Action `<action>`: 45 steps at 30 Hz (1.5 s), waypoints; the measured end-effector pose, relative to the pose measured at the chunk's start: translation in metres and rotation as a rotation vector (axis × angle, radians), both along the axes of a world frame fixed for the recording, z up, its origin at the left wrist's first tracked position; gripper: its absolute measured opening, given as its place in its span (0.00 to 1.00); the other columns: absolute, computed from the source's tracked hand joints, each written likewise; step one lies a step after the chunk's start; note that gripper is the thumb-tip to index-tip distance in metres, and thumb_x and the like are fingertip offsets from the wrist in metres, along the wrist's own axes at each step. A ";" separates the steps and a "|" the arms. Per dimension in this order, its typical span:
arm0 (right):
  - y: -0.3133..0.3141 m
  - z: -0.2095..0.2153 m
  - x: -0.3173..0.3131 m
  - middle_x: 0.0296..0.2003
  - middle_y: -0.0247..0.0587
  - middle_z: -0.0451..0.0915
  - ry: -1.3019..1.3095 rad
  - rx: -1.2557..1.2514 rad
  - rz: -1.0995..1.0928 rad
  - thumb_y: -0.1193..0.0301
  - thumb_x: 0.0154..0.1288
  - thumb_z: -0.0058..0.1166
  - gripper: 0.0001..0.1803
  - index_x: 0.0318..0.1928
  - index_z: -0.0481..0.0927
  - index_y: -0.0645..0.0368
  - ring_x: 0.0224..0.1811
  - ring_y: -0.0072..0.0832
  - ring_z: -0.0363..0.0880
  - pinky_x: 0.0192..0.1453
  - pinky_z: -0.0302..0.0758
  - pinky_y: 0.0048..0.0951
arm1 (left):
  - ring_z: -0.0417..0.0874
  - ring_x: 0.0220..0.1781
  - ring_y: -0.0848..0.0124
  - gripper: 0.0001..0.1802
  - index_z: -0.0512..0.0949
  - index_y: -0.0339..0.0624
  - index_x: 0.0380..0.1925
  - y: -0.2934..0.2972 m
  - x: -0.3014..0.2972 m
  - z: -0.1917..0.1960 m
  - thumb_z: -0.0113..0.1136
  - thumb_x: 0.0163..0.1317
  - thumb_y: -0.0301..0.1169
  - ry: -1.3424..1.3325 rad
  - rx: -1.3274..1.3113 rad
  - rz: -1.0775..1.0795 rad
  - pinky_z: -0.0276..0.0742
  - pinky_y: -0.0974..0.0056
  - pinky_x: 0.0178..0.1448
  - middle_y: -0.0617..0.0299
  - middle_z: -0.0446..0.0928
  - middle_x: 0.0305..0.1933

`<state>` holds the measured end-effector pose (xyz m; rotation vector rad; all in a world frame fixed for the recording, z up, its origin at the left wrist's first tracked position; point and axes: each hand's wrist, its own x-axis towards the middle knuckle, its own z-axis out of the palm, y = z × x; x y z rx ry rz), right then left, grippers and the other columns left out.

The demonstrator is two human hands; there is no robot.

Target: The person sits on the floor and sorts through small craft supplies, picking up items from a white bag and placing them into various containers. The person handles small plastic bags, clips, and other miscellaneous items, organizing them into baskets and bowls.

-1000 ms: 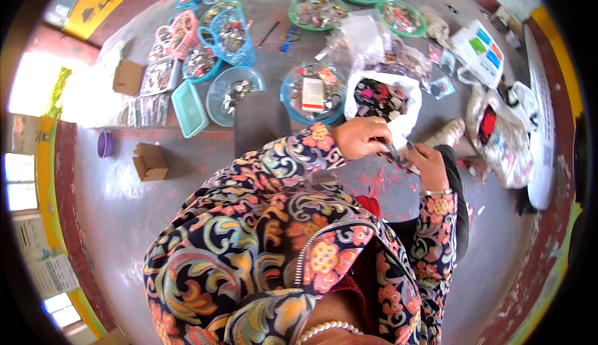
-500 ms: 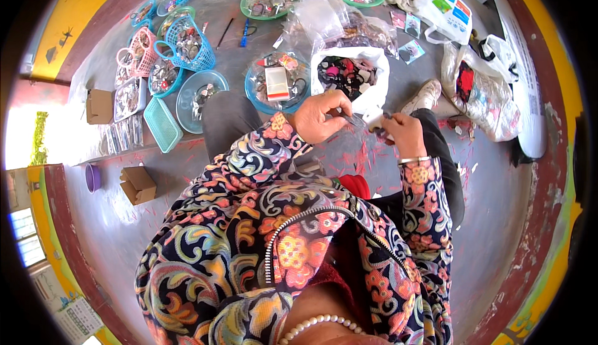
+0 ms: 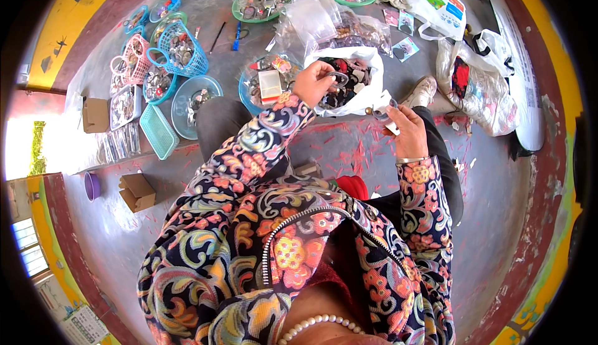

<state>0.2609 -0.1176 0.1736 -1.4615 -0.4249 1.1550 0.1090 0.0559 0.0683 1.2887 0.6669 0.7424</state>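
A dark loop, apparently a hair tie (image 3: 339,80), is pinched in the fingers of my left hand (image 3: 313,85), at the left rim of a white plastic bag (image 3: 367,99). The bag stands wide at its mouth and holds a heap of black, red and pale small items. My right hand (image 3: 409,132) is closed on a small white card (image 3: 391,126) just below the bag's right side. Something dark and looped is at the card's upper end, partly covered by my fingers. Left of the bag, a blue round basket (image 3: 244,96) carries small accessories and a white-and-orange box (image 3: 270,87).
Colourful baskets with small items crowd the left and back, among them a blue handled basket (image 3: 198,65) and an empty-looking teal tray (image 3: 159,132). Clear plastic bags (image 3: 311,21) lie behind the white bag. A stuffed clear bag (image 3: 483,105) stands right. Red scraps litter the floor.
My left hand has moved away from my right, up and left to the bag's rim, with the loop in its fingers. My right hand stays nearly in place with the card.
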 end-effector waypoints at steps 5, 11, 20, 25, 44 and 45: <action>0.004 0.000 -0.001 0.27 0.33 0.78 0.020 0.018 0.000 0.68 0.56 0.51 0.10 0.34 0.76 0.62 0.25 0.18 0.74 0.27 0.68 0.18 | 0.78 0.44 0.67 0.21 0.69 0.35 0.45 0.039 0.013 -0.062 0.59 0.50 0.28 0.406 0.542 0.131 0.73 0.60 0.48 0.53 0.74 0.43; 0.004 0.006 -0.003 0.26 0.32 0.77 0.064 0.031 0.033 0.68 0.57 0.51 0.09 0.32 0.76 0.61 0.25 0.17 0.73 0.27 0.68 0.18 | 0.80 0.27 0.68 0.22 0.67 0.32 0.47 0.146 -0.007 -0.105 0.56 0.51 0.28 0.531 0.021 0.500 0.77 0.66 0.25 0.47 0.74 0.41; 0.019 0.019 -0.013 0.25 0.33 0.77 0.127 -0.092 0.030 0.70 0.57 0.51 0.08 0.32 0.77 0.62 0.23 0.18 0.73 0.26 0.69 0.19 | 0.80 0.23 0.66 0.25 0.62 0.30 0.52 0.226 -0.033 -0.099 0.52 0.53 0.26 0.682 -0.324 0.438 0.76 0.67 0.24 0.46 0.74 0.41; 0.026 0.021 -0.013 0.26 0.35 0.78 0.178 -0.100 0.067 0.71 0.56 0.52 0.06 0.31 0.77 0.61 0.25 0.19 0.75 0.26 0.70 0.20 | 0.79 0.22 0.71 0.06 0.76 0.35 0.24 0.268 -0.059 -0.148 0.54 0.50 0.27 0.813 -0.141 0.056 0.71 0.66 0.22 0.59 0.76 0.21; 0.040 0.022 -0.019 0.29 0.37 0.79 0.184 -0.197 0.083 0.70 0.58 0.50 0.08 0.33 0.77 0.62 0.29 0.19 0.74 0.30 0.69 0.20 | 0.78 0.36 0.55 0.09 0.78 0.43 0.27 0.315 0.062 -0.086 0.56 0.45 0.33 0.977 0.701 0.242 0.72 0.57 0.42 0.52 0.78 0.30; 0.042 0.023 -0.018 0.29 0.37 0.79 0.197 -0.223 0.065 0.70 0.58 0.50 0.08 0.32 0.77 0.62 0.29 0.19 0.75 0.30 0.69 0.20 | 0.78 0.37 0.55 0.09 0.78 0.43 0.28 0.314 0.064 -0.090 0.56 0.45 0.33 0.972 0.705 0.238 0.72 0.57 0.43 0.52 0.78 0.31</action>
